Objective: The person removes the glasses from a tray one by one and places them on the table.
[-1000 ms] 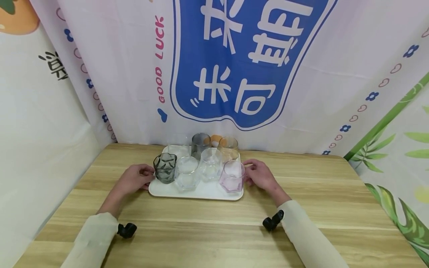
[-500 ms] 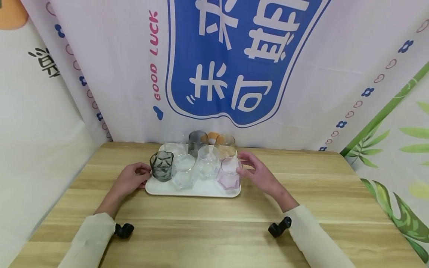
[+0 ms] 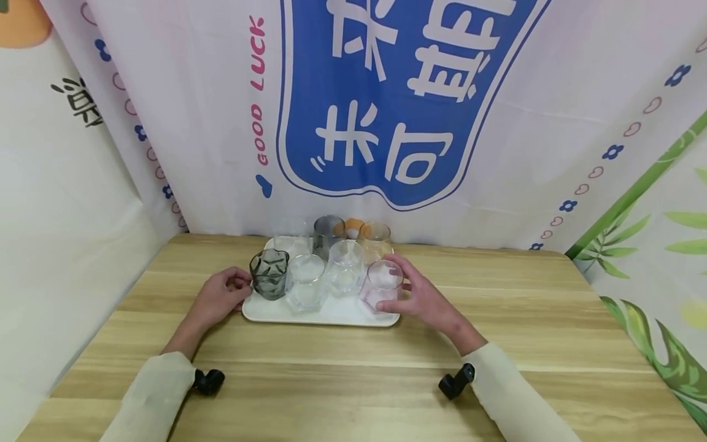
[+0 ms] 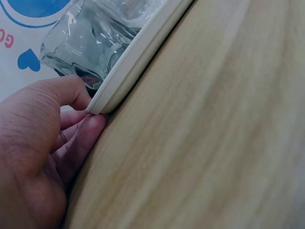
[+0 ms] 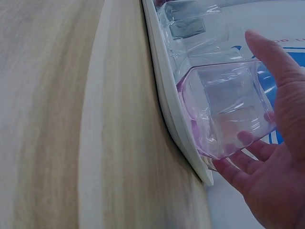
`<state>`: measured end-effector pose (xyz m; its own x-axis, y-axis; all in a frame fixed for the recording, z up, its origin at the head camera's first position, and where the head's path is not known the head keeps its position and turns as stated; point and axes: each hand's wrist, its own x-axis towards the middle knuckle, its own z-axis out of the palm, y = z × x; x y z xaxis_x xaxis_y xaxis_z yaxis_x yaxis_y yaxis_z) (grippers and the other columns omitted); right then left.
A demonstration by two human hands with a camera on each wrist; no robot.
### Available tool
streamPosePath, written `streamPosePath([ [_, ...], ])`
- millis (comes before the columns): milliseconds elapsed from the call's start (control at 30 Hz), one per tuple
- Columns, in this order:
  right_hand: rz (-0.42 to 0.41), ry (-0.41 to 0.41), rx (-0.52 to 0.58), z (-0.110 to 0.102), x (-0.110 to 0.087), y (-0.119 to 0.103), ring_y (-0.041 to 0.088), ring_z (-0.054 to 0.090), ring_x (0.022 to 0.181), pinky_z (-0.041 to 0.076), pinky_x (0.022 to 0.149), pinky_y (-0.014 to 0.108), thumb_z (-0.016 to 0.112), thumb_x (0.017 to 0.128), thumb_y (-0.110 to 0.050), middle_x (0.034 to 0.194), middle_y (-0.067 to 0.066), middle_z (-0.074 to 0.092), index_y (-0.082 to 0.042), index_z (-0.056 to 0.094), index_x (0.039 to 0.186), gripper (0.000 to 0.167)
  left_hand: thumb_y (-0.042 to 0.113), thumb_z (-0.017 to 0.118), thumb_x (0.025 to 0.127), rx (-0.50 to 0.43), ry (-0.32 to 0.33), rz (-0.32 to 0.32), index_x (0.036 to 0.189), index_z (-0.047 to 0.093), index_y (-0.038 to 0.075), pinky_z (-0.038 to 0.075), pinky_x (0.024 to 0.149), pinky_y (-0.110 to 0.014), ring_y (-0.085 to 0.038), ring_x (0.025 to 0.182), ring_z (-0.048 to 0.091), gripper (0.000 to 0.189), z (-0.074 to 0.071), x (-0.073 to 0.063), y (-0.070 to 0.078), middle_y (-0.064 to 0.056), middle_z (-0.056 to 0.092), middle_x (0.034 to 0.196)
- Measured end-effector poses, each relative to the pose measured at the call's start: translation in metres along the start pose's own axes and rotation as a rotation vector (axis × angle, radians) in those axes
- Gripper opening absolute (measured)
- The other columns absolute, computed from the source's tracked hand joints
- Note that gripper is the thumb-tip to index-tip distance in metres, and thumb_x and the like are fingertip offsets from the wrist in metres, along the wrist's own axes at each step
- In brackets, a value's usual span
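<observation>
Nearest, a pale wood-grain tabletop [image 3: 331, 393], crossed by two cream fabric sleeves [image 3: 151, 393]. Beyond, at the left end of a white, shallow, round-cornered tray [image 3: 342, 318], left hand [image 3: 218, 294] curled and pinching the rim by the near corner, digits above and below the edge. Opposite, right hand [image 3: 425, 298] spread in a loose C about a pale pink, hexagon-based clear glass [image 3: 381, 285], upright at the tray's near right corner. Thumb seemingly apart from the wall, fingers behind; cannot tell how firmly touching. Likely light, stiff, slippery and brittle; best held low, across opposite flats of the pink base, not by the thin lip.

Along the near side, also a smoky green-grey, wavy-rimmed glass [image 3: 269, 276] just beside the left hand, a colourless hexagon-based glass [image 3: 305, 291] and, slightly back, a colourless tapered glass [image 3: 345, 273]. Loaded like this, probably a rigid but weightier tray, best taken under both short ends and kept level against sliding.

Farther, a faint colourless glass [image 3: 291, 238], a smoky grey tumbler [image 3: 329, 235] and an amber-tinted tumbler [image 3: 375, 242]. Farthest, a white printed curtain [image 3: 221, 92].
</observation>
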<state>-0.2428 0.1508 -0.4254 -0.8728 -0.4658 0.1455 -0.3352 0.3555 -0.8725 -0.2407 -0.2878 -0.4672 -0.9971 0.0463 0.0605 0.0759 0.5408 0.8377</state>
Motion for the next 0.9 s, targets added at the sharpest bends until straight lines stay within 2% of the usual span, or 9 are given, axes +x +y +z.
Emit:
streamPosePath([
  [167, 0.004, 0.008, -0.022, 0.0027, 0.0021, 0.0016, 0.038, 0.045, 0.137, 0.041, 0.108, 0.058, 0.092, 0.079, -0.027, 0.156, 0.014, 0.042, -0.018, 0.036, 0.157, 0.097, 0.006, 0.065, 0.095, 0.000, -0.002, 0.004, 0.117, 0.062, -0.006, 0.058, 0.061, -0.030, -0.020, 0.076, 0.061, 0.025, 0.0011, -0.0008, 0.0008, -0.016, 0.064, 0.100],
  [400, 0.001, 0.026, -0.057, 0.0037, 0.0049, 0.0038, 0.029, 0.048, 0.134, 0.046, 0.105, 0.051, 0.092, 0.079, -0.029, 0.151, 0.008, 0.049, -0.019, 0.037, 0.157, 0.096, 0.007, 0.064, 0.098, -0.003, -0.004, 0.011, 0.119, 0.061, -0.006, 0.058, 0.062, -0.030, -0.019, 0.078, 0.061, 0.026, 0.0000, -0.0003, -0.0007, -0.017, 0.064, 0.102],
  [633, -0.017, 0.039, -0.023, 0.0064, 0.0064, 0.0048, 0.037, 0.049, 0.132, 0.046, 0.101, 0.054, 0.091, 0.079, -0.018, 0.147, 0.018, 0.052, -0.015, 0.041, 0.153, 0.090, 0.008, 0.064, 0.098, 0.008, 0.000, -0.001, 0.120, 0.061, -0.006, 0.058, 0.062, -0.030, -0.020, 0.078, 0.061, 0.027, -0.0001, -0.0025, 0.0006, -0.017, 0.064, 0.103],
  [900, -0.032, 0.070, -0.042, 0.0045, 0.0075, 0.0061, 0.033, 0.054, 0.126, 0.051, 0.095, 0.047, 0.094, 0.076, -0.027, 0.141, 0.010, 0.058, -0.022, 0.048, 0.146, 0.083, 0.007, 0.064, 0.097, 0.007, 0.008, 0.003, 0.120, 0.061, -0.006, 0.058, 0.062, -0.030, -0.020, 0.079, 0.061, 0.026, 0.0012, -0.0021, 0.0027, -0.017, 0.065, 0.103],
])
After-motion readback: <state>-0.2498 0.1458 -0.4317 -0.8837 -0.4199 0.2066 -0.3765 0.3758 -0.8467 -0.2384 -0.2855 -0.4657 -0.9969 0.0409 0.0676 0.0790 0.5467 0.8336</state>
